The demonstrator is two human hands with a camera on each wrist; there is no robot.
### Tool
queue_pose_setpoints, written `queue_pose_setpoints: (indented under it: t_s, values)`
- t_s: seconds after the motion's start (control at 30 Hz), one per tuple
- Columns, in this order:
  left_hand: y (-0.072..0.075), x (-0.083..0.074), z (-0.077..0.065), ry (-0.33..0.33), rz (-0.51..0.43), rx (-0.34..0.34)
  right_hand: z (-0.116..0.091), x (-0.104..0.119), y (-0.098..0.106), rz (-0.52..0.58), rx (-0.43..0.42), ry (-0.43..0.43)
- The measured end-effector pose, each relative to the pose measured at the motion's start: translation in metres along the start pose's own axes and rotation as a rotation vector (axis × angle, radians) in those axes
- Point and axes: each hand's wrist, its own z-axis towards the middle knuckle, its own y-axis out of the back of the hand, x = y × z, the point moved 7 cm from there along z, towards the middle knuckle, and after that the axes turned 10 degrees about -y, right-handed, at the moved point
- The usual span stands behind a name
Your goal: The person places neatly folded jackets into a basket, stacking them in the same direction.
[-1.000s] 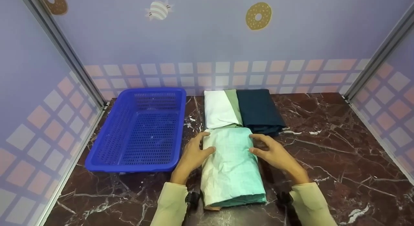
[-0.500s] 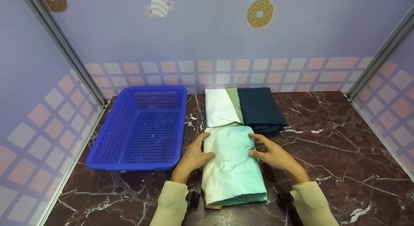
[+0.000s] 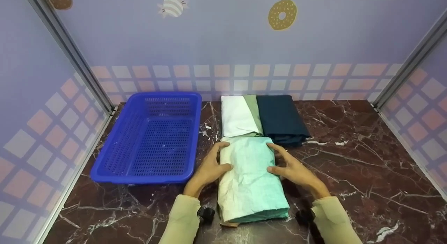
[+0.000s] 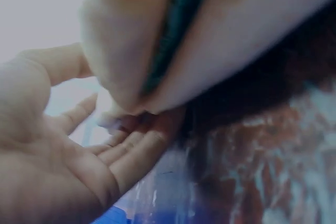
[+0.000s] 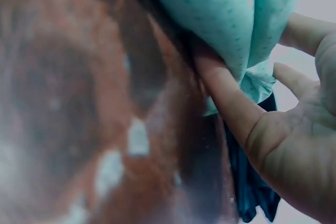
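A folded mint-green cloth (image 3: 256, 181), paler along its left side, lies on the dark marbled table in front of the person. The left hand (image 3: 213, 164) holds its left edge, thumb on top; in the left wrist view the other fingers (image 4: 134, 156) reach beneath the layered fold. On the opposite edge the right hand (image 3: 295, 166) grips likewise, its thumb above and fingers (image 5: 231, 98) tucked under in the right wrist view. Just beyond the mint cloth lie a folded white and olive-green cloth (image 3: 239, 116) and a folded navy cloth (image 3: 282, 119), side by side.
A blue perforated plastic basket (image 3: 191, 139) with nothing in it stands left of the cloths. Lilac wall panels (image 3: 223, 37) with grey corner posts enclose the table (image 3: 352, 160) at the back and on both sides.
The right thumb has slid slightly toward the person along the mint cloth's edge. Both hands stay at its sides, and the cloths and basket have barely shifted in view.
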Motion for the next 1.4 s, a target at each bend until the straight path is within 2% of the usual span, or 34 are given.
queue_pose_setpoints:
  t_s: [0.17,0.37,0.6,0.83,1.03,1.4]
  values:
    - [-0.004,0.002,0.0,-0.027,-0.079,0.028,0.001,-0.001,0.0,0.006,-0.005,0.038]
    - [-0.007,0.006,-0.001,-0.013,-0.095,0.038,0.003,0.002,-0.001,-0.028,-0.017,0.099]
    - [-0.007,0.004,-0.003,0.014,-0.126,0.05,0.003,0.0,-0.003,-0.01,-0.004,0.075]
    - [-0.009,0.004,-0.002,0.001,-0.117,0.044,0.003,-0.002,-0.002,-0.004,-0.026,0.037]
    - [-0.008,0.002,-0.002,-0.008,-0.113,0.017,0.004,0.001,-0.003,-0.003,-0.034,0.077]
    - [-0.005,-0.005,-0.002,-0.011,-0.094,0.029,0.003,0.009,-0.002,0.008,-0.039,0.131]
